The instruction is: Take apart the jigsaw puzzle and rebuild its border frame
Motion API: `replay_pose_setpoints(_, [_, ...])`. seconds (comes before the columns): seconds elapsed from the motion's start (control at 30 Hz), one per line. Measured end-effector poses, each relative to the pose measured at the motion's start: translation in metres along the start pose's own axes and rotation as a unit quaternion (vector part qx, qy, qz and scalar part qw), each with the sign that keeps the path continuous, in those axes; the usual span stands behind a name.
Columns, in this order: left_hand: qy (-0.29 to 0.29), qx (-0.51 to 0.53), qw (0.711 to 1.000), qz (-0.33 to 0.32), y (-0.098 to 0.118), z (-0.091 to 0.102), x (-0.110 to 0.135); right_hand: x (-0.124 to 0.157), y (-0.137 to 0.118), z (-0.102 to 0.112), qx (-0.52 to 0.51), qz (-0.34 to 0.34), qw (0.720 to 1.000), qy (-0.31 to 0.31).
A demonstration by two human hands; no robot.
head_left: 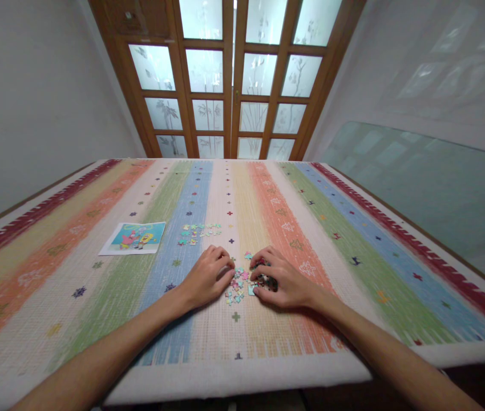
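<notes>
Loose jigsaw pieces (239, 279), mostly turquoise and pink, lie in a small heap between my hands near the table's front. At the heap's left edge, my left hand (208, 275) rests with fingers curved and thumb slightly apart, no piece visible in it. My right hand (283, 279) arches over the heap's right side, fingers spread and bent, tips touching or close to the pieces. Darker pieces show between its fingers, and the palm hides part of the heap. Farther left, more jigsaw pieces (199, 233) lie spread in rough rows.
A printed cartoon picture (133, 238) lies flat left of the rows. Beneath everything is a striped tablecloth (336, 228) whose white front edge hangs over. Wooden doors with frosted panes (208, 71) stand beyond the table. A pale glass-like panel (422, 182) leans at the right.
</notes>
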State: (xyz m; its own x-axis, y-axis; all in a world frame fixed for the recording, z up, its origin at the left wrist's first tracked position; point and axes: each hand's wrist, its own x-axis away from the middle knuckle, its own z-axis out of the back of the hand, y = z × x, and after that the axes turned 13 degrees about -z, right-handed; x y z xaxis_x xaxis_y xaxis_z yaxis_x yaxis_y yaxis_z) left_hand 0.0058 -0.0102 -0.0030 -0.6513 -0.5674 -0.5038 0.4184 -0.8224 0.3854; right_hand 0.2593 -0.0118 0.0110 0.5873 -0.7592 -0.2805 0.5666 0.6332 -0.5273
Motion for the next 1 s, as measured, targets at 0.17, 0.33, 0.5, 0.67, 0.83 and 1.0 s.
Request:
replay_pose_setpoints(0.17, [-0.014,0.003,1.000,0.007,-0.001,-0.001,0.001,0.000,0.001,0.000,-0.004,-0.006,1.000,0.004])
replay_pose_setpoints(0.33, [-0.040,0.048,0.998,-0.012,0.007,0.000,0.001,0.000,0.001,0.001,-0.003,-0.002,1.000,0.002])
replay_pose_setpoints(0.5, [-0.049,0.073,0.996,-0.030,0.015,-0.003,0.001,0.000,0.002,0.001,-0.006,0.006,1.000,0.004])
replay_pose_setpoints(0.67, [-0.038,0.063,0.995,-0.061,0.022,-0.007,0.001,-0.001,0.005,-0.001,-0.003,-0.005,1.000,0.009])
replay_pose_setpoints(0.83, [-0.050,0.047,0.994,-0.088,0.028,-0.012,0.001,-0.001,0.010,-0.005,0.007,-0.012,0.999,0.031])
replay_pose_setpoints(1.0, [-0.047,0.061,0.993,-0.085,0.027,-0.015,0.003,-0.001,0.009,-0.003,0.013,-0.022,0.999,0.026])
